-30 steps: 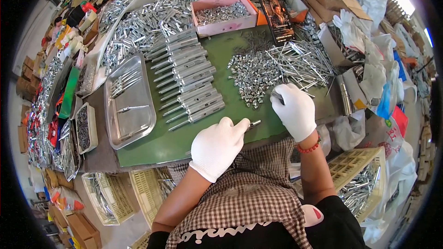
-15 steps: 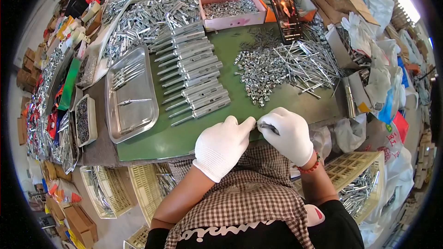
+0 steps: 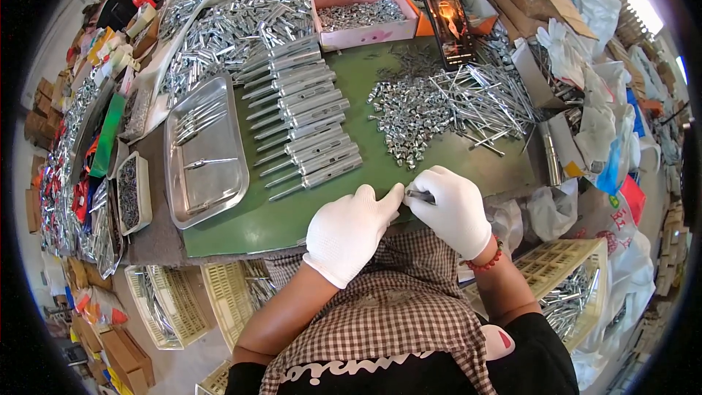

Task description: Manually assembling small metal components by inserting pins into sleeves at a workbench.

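Both hands wear white knit gloves and meet above the green board at its near edge. My left hand is closed in a pinch, thumb and fingertips together; what lies between them is hidden. My right hand grips a short dark grey metal rod, which shows between thumb and curled fingers and points toward the left fingertips. Just beyond them lies a heap of small shiny metal nuts, with a loose pile of long thin metal pins to its right. Metal tubes with rods lie in a stacked row left of the heap.
A steel tray with several slim metal parts stands at the left, beside a white bin of small dark parts. At the back are a pink box and a propped phone. Yellow crates stand below the board.
Both hands stay together in almost the same place. The right fingers have shifted slightly on the dark rod. The picture on the phone has changed.
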Demonstrator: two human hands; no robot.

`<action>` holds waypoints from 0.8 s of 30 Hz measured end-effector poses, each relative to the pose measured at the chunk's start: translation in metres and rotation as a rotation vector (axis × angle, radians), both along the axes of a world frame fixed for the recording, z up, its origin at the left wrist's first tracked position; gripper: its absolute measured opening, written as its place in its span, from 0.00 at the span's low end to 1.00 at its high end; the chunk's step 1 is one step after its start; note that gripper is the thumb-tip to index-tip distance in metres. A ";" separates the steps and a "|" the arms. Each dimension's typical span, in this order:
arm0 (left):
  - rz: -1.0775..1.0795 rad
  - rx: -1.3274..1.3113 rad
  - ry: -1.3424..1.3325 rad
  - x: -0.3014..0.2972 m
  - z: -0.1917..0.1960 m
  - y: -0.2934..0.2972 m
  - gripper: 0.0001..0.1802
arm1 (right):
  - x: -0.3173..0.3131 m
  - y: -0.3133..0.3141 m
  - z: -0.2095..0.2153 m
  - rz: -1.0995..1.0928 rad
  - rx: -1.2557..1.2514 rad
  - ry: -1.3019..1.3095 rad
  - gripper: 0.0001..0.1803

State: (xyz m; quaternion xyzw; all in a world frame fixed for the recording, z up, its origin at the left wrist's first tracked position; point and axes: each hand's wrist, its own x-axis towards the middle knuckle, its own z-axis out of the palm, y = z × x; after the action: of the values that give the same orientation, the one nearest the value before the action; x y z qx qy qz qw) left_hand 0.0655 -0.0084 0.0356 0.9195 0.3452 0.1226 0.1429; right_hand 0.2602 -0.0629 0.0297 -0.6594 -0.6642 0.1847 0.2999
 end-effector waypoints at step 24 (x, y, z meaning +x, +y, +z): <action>-0.051 0.012 0.191 0.007 0.007 0.008 0.08 | -0.032 0.033 -0.026 -0.072 0.219 1.282 0.24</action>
State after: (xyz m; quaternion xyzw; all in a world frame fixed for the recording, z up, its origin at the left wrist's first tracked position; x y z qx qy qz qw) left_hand 0.0723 -0.0002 0.0430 0.9363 0.3327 0.0329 0.1071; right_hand 0.2282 -0.0300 0.0039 -0.4058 -0.3459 0.4627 0.7082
